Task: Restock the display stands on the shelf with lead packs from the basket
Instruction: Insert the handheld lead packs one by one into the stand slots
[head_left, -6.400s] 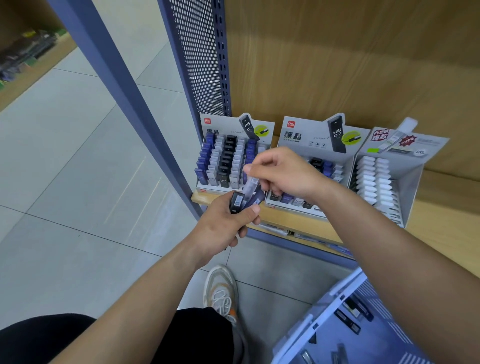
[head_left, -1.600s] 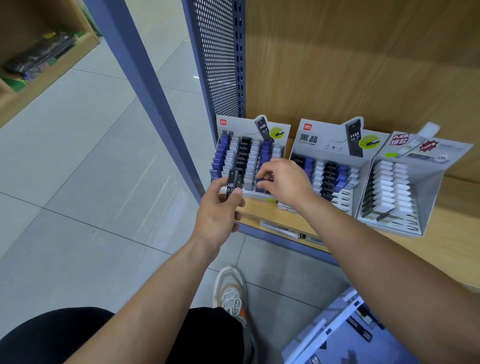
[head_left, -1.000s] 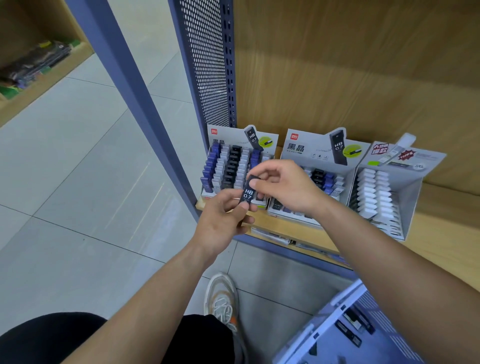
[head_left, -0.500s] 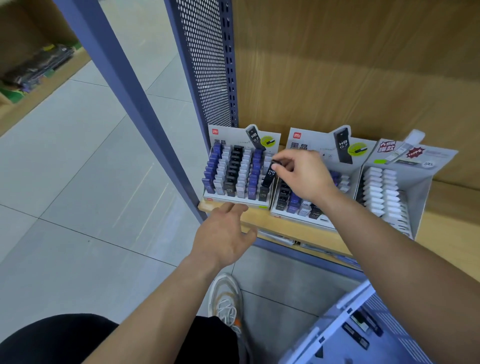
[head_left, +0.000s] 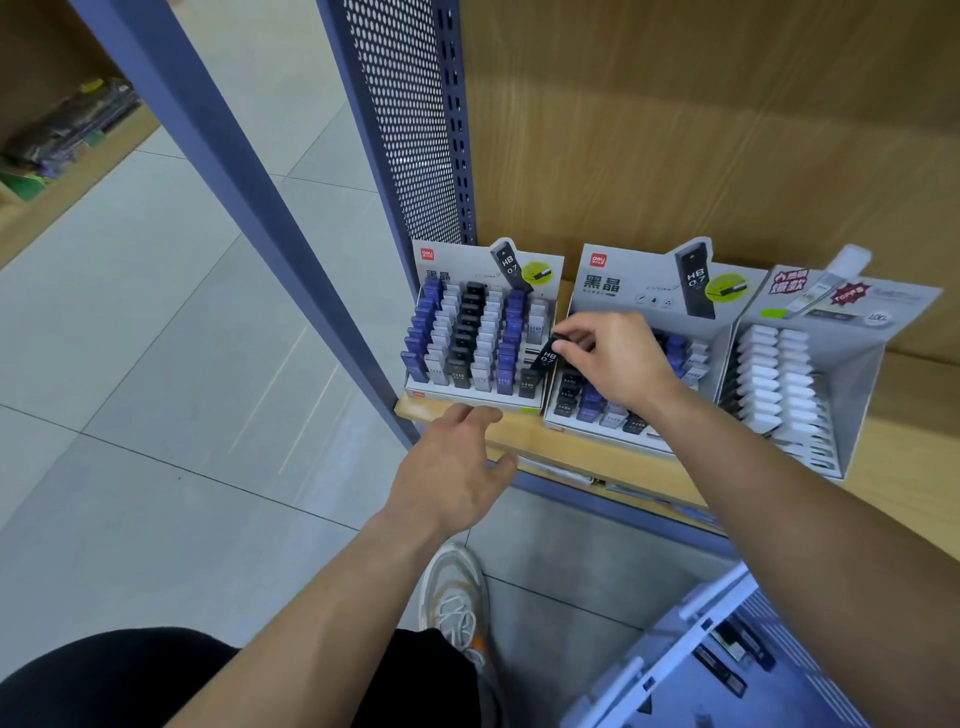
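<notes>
Three grey cardboard display stands sit side by side on the wooden shelf (head_left: 561, 444). The left stand (head_left: 470, 399) holds rows of blue, white and black lead packs. My right hand (head_left: 610, 364) pinches a black lead pack (head_left: 545, 359) marked HB 0.7, tilted over the rightmost column of the left stand. The middle stand (head_left: 618, 283) lies partly behind that hand. The right stand (head_left: 852, 415) holds white packs. My left hand (head_left: 457, 467) hovers with relaxed fingers at the shelf's front edge, holding nothing. The pale blue basket (head_left: 691, 654) at bottom right contains several dark packs.
A blue metal upright (head_left: 249, 208) and a perforated side panel (head_left: 405, 119) bound the shelf on the left. Tiled floor (head_left: 182, 364) spreads out left. My shoe (head_left: 457, 597) stands below the shelf edge. Another shelf with goods (head_left: 57, 140) is at far left.
My right hand took the black pack from my left hand and carried it up to the left stand's right column. My left hand let go and dropped to the shelf edge.
</notes>
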